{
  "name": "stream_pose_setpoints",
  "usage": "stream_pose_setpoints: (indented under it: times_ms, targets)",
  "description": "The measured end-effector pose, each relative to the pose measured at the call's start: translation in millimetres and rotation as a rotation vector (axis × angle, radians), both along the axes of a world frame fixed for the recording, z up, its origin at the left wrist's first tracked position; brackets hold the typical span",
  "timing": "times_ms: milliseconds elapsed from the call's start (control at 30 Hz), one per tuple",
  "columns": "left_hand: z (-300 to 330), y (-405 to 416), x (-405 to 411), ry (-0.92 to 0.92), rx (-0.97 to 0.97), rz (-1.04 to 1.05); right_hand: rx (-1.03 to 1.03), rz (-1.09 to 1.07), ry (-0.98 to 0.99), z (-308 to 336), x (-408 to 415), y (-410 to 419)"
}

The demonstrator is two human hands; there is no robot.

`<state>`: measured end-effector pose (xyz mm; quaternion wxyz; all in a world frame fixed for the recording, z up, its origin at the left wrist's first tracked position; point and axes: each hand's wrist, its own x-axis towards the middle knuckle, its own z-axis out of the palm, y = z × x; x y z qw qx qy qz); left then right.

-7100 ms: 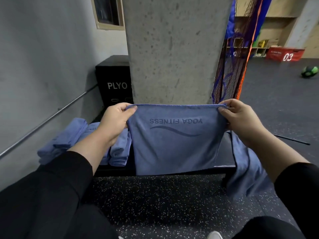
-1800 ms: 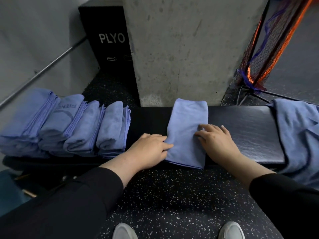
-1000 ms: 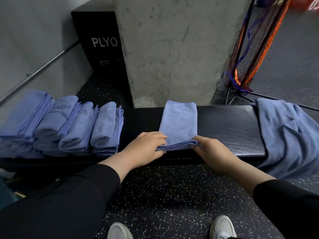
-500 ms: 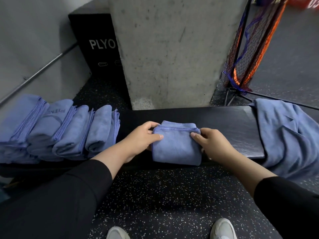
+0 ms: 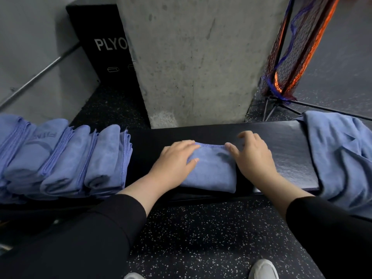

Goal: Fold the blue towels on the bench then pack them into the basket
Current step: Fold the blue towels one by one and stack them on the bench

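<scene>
A small folded blue towel (image 5: 213, 172) lies on the black bench (image 5: 281, 150) in front of me. My left hand (image 5: 175, 160) rests flat on its left half, fingers straight. My right hand (image 5: 251, 156) sits at the towel's right edge with loosely bent fingers, holding nothing. Several folded blue towels (image 5: 66, 158) stand in a row on the bench's left end. Unfolded blue towels (image 5: 342, 154) lie heaped over the right end. No basket is in view.
A concrete pillar (image 5: 195, 57) rises just behind the bench. A black PLYO box (image 5: 100, 47) stands at the back left beside a wall rail. An orange and blue net (image 5: 291, 47) leans at the back right. My white shoes (image 5: 263, 268) stand on the speckled floor.
The towel went from held up open, to a long strip, then folded in half toward the far edge. Since half a second ago both hands let go of the fold; the left now lies flat on it.
</scene>
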<state>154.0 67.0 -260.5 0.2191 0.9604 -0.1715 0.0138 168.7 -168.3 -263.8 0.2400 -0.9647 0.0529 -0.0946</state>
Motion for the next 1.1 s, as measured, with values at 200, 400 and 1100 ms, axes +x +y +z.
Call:
stream_pose_setpoints:
  times_ms: [200, 400, 1100]
  targets:
    - [-10.8, -6.8, -3.4, 0.068, 0.212, -0.107, -0.083, 0.466, -0.240, -1.1, -23.4, 17.2]
    - [-16.0, 0.4, -3.6, 0.202, 0.276, -0.129, -0.283, 0.545, 0.297, -27.0, -32.7, 4.7]
    - [-4.1, 24.6, -24.6, 0.114, 0.225, -0.225, -0.151, 0.639, -0.012, -17.5, -60.0, -16.6]
